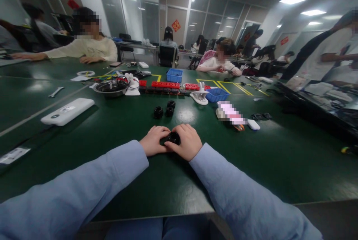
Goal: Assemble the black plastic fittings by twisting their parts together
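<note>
Both my hands rest together on the green table (112, 128) just ahead of me. My left hand (153, 141) and my right hand (187, 141) have their fingers curled around a small black round part (173, 138) held between them. Three more black round parts (165, 110) lie a little farther out on the table, apart from my hands. Light blue sleeves cover both my forearms.
A white flat device (68, 111) lies to the left, a metal bowl (111, 88) and red strips (165, 84) farther back, two blue bins (174, 75) beyond. A white clip (200, 96) and small white case (253, 125) sit right. Other people sit around the table's far side.
</note>
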The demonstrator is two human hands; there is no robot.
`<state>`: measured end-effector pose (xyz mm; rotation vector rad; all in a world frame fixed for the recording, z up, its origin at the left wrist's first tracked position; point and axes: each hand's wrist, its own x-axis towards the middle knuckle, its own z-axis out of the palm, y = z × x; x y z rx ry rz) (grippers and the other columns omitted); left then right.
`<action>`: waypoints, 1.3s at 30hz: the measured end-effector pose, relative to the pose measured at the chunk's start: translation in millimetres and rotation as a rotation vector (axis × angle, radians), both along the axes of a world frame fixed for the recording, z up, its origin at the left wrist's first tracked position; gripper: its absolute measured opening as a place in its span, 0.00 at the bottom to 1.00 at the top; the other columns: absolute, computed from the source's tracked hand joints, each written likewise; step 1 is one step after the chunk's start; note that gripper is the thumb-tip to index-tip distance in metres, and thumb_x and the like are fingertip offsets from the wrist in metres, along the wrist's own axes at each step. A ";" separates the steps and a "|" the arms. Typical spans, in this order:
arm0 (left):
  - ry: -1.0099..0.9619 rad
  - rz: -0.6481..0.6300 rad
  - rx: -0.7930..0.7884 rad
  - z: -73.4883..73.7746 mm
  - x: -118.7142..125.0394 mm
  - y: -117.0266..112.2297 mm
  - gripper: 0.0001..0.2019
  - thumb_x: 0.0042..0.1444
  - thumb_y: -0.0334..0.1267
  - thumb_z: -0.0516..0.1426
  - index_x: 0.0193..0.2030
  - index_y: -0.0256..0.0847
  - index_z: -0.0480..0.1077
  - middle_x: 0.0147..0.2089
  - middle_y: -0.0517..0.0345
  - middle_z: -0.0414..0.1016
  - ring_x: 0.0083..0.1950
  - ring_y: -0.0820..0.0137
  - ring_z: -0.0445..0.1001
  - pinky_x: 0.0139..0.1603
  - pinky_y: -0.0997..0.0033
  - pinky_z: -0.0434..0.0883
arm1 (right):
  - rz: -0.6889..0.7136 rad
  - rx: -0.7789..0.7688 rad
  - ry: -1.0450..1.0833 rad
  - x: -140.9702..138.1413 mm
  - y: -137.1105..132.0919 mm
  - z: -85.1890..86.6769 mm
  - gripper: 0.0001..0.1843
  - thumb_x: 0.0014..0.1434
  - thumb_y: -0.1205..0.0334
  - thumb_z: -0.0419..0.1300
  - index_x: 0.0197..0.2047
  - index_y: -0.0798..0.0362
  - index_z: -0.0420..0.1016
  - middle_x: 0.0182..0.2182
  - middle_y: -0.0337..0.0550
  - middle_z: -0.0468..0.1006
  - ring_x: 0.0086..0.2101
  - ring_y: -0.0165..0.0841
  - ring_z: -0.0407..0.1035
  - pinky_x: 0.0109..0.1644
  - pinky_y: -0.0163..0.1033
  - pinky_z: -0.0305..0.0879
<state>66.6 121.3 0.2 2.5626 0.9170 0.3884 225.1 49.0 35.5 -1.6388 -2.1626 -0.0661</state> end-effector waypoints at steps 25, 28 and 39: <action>0.007 -0.015 -0.031 7.0 -0.2 -1.5 0.25 0.46 0.51 0.61 0.49 0.41 0.68 0.53 0.50 0.66 0.57 0.56 0.61 0.60 0.49 0.56 | 0.390 -0.079 0.223 11.6 5.6 2.3 0.21 0.40 0.74 0.56 0.41 0.55 0.72 0.39 0.40 0.76 0.36 0.34 0.62 0.43 0.39 0.59; 0.002 -0.007 -0.033 7.5 0.2 -2.3 0.23 0.46 0.51 0.62 0.47 0.41 0.69 0.52 0.50 0.66 0.56 0.56 0.61 0.59 0.49 0.57 | 0.351 -0.081 0.239 10.0 4.9 -0.4 0.20 0.40 0.77 0.54 0.37 0.54 0.74 0.35 0.38 0.77 0.35 0.34 0.60 0.40 0.38 0.59; -0.007 -0.030 0.018 3.5 -0.4 0.9 0.24 0.45 0.54 0.61 0.46 0.42 0.70 0.51 0.51 0.67 0.54 0.57 0.63 0.57 0.52 0.60 | 0.338 0.008 0.173 9.8 1.3 1.9 0.24 0.43 0.76 0.52 0.43 0.50 0.75 0.48 0.37 0.72 0.41 0.35 0.61 0.47 0.43 0.57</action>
